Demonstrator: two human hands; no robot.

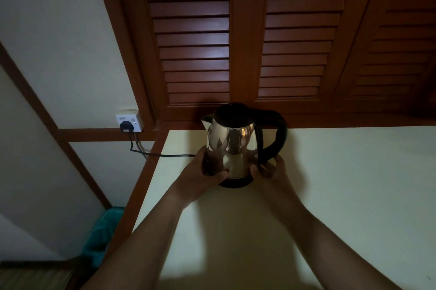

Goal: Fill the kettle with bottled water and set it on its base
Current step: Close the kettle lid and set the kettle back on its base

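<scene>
Curling round the lower side of the steel kettle (232,145), my left hand (205,171) holds it. It stands upright between my hands on its black base (236,183) on the counter (342,183). My right hand (271,169) grips the handle's lower end.

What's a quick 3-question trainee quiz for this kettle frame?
1. True or false: only one hand touches the kettle.
2. The spout points to the person's: A) left B) right C) chest.
3. Fill in: the black cord leads to a plug in the wall ____.

Key
1. False: the left hand and the right hand both grip it low down.
2. A
3. socket
</scene>
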